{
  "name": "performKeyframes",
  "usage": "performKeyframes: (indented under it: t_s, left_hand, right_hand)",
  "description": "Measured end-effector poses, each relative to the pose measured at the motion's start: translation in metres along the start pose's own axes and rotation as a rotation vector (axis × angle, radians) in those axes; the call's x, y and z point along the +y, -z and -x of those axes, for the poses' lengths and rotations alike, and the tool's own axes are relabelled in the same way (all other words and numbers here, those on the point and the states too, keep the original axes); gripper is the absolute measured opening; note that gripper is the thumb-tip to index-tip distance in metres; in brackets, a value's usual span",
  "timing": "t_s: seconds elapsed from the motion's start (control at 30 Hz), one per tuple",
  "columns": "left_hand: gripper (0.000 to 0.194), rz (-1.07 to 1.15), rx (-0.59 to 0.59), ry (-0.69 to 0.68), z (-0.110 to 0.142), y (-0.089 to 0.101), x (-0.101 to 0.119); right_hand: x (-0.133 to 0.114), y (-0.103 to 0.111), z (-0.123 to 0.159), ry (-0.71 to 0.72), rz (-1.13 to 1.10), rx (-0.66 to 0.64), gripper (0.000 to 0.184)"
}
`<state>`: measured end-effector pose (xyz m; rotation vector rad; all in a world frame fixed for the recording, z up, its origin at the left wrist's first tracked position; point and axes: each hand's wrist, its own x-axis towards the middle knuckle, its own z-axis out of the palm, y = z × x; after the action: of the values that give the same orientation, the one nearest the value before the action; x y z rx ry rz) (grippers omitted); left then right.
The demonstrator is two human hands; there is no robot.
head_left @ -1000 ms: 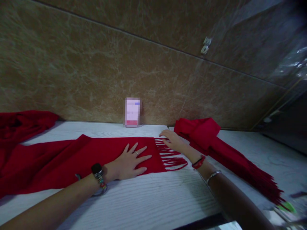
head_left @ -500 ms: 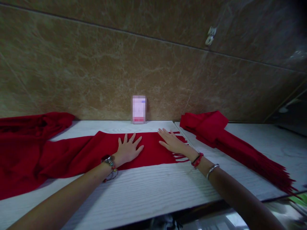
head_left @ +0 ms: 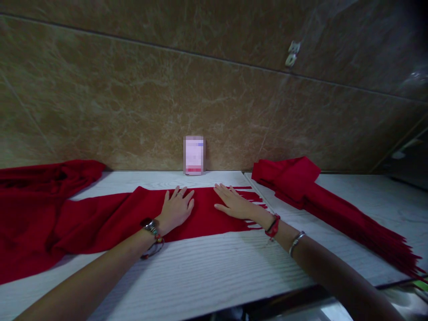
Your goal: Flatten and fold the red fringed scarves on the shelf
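A red fringed scarf (head_left: 203,218) lies across the white wood-grain table (head_left: 214,263), flat in the middle and bunched in folds toward the left. My left hand (head_left: 176,209) rests palm down on its flat stretch, fingers apart. Close to the fringed end, my right hand (head_left: 236,203) also lies on the cloth with its fingers stretched out. Neither hand grips the fabric. Strands of fringe stick out from under and around my right hand.
Another red scarf (head_left: 301,183), folded into a long strip with its fringe toward the front right, lies on the right side. A phone (head_left: 194,156) leans on the brown marbled wall (head_left: 133,107) behind the table. The table's front edge runs along the bottom.
My right hand has shifted slightly left over the scarf, baring more fringe. The fingers of my left hand have drawn somewhat closer together. The view has tilted a little.
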<state>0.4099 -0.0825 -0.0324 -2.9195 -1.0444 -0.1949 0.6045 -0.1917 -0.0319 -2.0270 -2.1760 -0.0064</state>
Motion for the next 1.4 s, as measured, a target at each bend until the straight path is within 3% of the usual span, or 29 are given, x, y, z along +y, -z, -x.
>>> performKeyframes:
  t_s: [0.23,0.53,0.67,0.77,0.83,0.93,1.1,1.2,1.27,1.4]
  left_hand:
    - [0.052,0.061,-0.084,-0.013,-0.005,-0.004,-0.003]
    - [0.051,0.065,-0.081,-0.020,-0.002,0.000,-0.002]
    - [0.052,0.063,-0.063,-0.027,-0.002,-0.001,-0.002]
    - [0.053,0.066,-0.045,-0.032,-0.002,-0.003,-0.003]
    - [0.053,0.070,-0.038,-0.034,-0.001,-0.004,-0.004]
    - [0.053,0.078,-0.035,-0.036,-0.001,-0.005,-0.006]
    - [0.052,0.087,-0.021,-0.032,-0.002,-0.004,-0.006]
    - [0.052,0.090,-0.014,-0.027,-0.002,-0.005,-0.005]
    - [0.052,0.095,-0.005,-0.035,-0.002,-0.007,-0.006]
    - [0.052,0.095,0.023,-0.053,-0.003,-0.010,-0.007]
  right_hand:
    - [-0.020,-0.014,-0.033,0.030,-0.012,-0.026,0.063]
    - [0.026,-0.011,0.007,-0.200,0.143,0.045,0.063]
    - [-0.005,-0.005,0.005,-0.147,0.135,0.136,0.061]
    - [-0.038,-0.009,-0.001,-0.071,0.066,0.078,0.061]
    - [-0.045,-0.013,0.001,-0.075,0.048,0.030,0.060]
    - [-0.027,-0.017,0.019,-0.120,0.057,0.034,0.058]
    - [0.032,-0.015,0.064,-0.272,0.131,0.064,0.053]
    - [0.042,-0.007,0.071,-0.320,0.171,0.097,0.053]
    - [0.030,-0.002,0.060,-0.300,0.177,0.137,0.053]
    - [-0.023,-0.003,0.022,-0.143,0.092,0.152,0.056]
